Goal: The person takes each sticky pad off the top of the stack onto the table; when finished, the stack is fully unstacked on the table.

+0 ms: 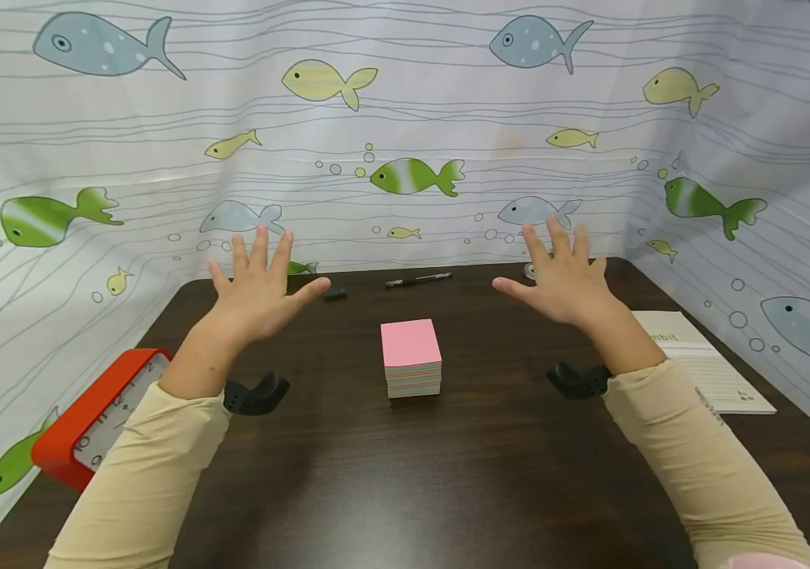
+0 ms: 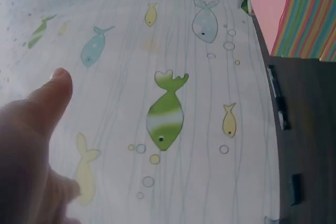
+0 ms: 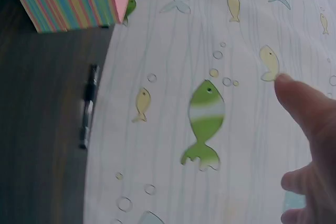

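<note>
While both hands hover spread above the table, a sticky-note block (image 1: 411, 357) sits untouched at the table's middle.

Item: sticky-note block, pink top sheet, striped multicolour sides, square to the table (image 1: 447, 474), well apart from both hands and lying between them. Left hand (image 1: 257, 294): raised palm-down toward the far left corner, fingers (image 1: 260, 246) straight and fanned, holding nothing. Right hand (image 1: 564, 283): mirrored toward the far right corner, fingers (image 1: 555, 237) likewise splayed and empty. Black pen (image 1: 418, 279) lies along the far edge, beyond the block; a small black object (image 1: 335, 293) lies near the left thumb. Red clock (image 1: 95, 417) stands at the left edge; a white printed sheet (image 1: 706, 359) lies at the right edge. Fish-patterned backdrop (image 1: 405, 118) encloses the far and side edges.
</note>
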`<action>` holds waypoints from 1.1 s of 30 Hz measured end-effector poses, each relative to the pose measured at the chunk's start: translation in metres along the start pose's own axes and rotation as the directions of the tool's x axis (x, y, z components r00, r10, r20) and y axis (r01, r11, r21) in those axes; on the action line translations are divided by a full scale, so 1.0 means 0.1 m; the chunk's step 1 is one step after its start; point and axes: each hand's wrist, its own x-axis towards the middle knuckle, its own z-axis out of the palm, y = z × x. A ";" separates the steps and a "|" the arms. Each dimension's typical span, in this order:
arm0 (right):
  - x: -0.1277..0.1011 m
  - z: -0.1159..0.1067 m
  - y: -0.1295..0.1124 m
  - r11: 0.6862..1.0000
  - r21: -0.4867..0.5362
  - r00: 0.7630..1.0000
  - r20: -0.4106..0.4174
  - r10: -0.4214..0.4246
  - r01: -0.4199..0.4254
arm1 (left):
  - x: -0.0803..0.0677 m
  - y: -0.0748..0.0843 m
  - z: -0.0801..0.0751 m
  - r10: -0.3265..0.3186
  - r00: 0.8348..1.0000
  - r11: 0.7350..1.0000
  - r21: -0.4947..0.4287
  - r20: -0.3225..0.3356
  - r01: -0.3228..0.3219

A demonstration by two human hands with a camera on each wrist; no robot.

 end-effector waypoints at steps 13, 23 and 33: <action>0.11 0.57 -0.26 0.839 0.452 0.949 -0.066 -0.309 0.304 | 0.03 0.15 0.52 0.275 0.962 0.869 -0.431 0.009 -0.244; 0.19 0.96 -0.61 0.784 0.484 0.849 0.143 -0.509 0.388 | 0.17 0.25 1.16 0.321 0.929 0.773 -0.617 0.184 -0.145; 0.29 1.07 -0.70 0.811 0.408 0.835 0.178 -0.521 0.419 | 0.27 0.26 1.44 0.306 0.934 0.650 -0.757 0.183 -0.064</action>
